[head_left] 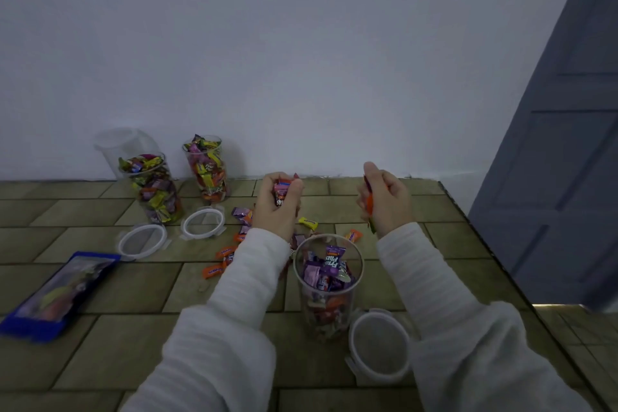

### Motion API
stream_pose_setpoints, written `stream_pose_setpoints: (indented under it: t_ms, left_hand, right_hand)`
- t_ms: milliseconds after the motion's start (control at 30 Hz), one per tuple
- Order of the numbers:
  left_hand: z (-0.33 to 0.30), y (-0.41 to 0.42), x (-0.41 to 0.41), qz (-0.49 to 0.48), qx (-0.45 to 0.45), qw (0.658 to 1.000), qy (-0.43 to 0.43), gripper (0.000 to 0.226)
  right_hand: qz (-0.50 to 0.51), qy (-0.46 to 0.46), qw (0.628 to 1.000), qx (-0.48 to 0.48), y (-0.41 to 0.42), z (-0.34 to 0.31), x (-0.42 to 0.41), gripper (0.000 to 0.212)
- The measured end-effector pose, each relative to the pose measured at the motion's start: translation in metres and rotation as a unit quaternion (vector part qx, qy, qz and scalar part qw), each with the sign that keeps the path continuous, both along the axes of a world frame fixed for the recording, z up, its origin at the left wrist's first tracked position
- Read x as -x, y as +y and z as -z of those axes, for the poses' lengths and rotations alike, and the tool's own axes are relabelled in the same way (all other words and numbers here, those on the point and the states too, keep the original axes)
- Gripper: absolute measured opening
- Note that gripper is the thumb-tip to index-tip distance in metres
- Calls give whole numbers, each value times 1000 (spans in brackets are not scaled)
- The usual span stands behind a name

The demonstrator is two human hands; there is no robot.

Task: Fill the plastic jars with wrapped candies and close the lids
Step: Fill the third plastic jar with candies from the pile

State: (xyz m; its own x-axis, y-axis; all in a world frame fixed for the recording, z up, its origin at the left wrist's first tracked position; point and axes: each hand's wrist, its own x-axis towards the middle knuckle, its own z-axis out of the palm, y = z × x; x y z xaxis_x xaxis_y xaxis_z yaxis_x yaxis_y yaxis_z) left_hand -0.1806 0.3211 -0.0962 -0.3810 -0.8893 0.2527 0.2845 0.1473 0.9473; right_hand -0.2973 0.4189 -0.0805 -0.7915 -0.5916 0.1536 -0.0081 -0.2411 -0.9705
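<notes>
Lid (pixel 379 344) lies flat on the bench (pixel 133 361) nearest the body, at about 5 o'clock of the open jar (pixel 327 287) and just beside its base. Jar stands upright, long axis vertical, mouth up, part filled with wrapped candies, not yet to the rim.

Both hands sit beyond the jar. Left hand (pixel 279 202) at about 11 o'clock of the mouth, fingers curled round a fistful of candies (pixel 283 189). Right hand (pixel 384 199) at about 1 o'clock, fingers closed on an orange and green wrapper (pixel 369 207). Jar mouth lies between the two forearms, toward the body from either hand; left hand looks slightly nearer the rim. Judgement: the next drop needs each hand drawn back toward 6 o'clock, over the mouth.

Loose candies (pixel 234 251) scattered on the bench around the left wrist. Farther, at 10 o'clock, two lids (pixel 202 222) lie flat before two full, uncapped jars (pixel 207 170) near the wall; a blue bag (pixel 57 294) at far left.
</notes>
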Motion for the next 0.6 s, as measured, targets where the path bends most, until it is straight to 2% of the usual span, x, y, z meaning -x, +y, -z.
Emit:
stream_pose_setpoints:
  t_ms: [133, 233, 400, 600]
  left_hand:
    - [-12, 19, -13, 30, -3, 997, 71, 17]
    - [-11, 33, -18, 46, -5, 995, 85, 16]
    - [-10, 48, -19, 39, -19, 995, 85, 15]
    - [-11, 55, -20, 44, -11, 997, 55, 20]
  right_hand:
    - [-38, -67, 995, 63, 9, -13, -25, 41]
    - [-38, -117, 988, 88, 10, -14, -40, 43]
    - [-10, -149, 983, 110, 10, -14, -52, 42]
    - [1, -96, 990, 100, 10, -11, -59, 40]
